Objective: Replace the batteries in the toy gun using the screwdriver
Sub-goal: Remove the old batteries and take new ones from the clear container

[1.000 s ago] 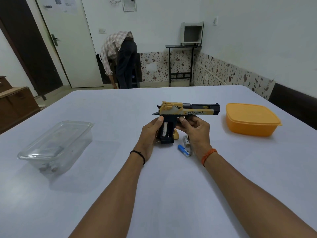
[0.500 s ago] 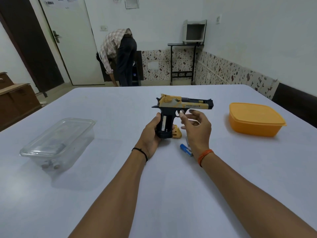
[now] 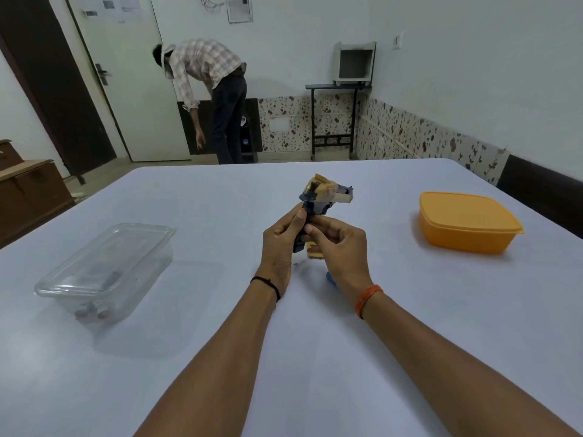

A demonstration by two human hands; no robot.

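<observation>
Toy gun, yellow and dark: held upright above the worktop, barrel pointing away from the viewer, its grip clasped by the left hand with the right hand pinching at the same grip. Blue battery: on the worktop, partly hidden under the right hand. Orange lidded box: well right of the right hand; clear lidded container: well left of the left hand
</observation>
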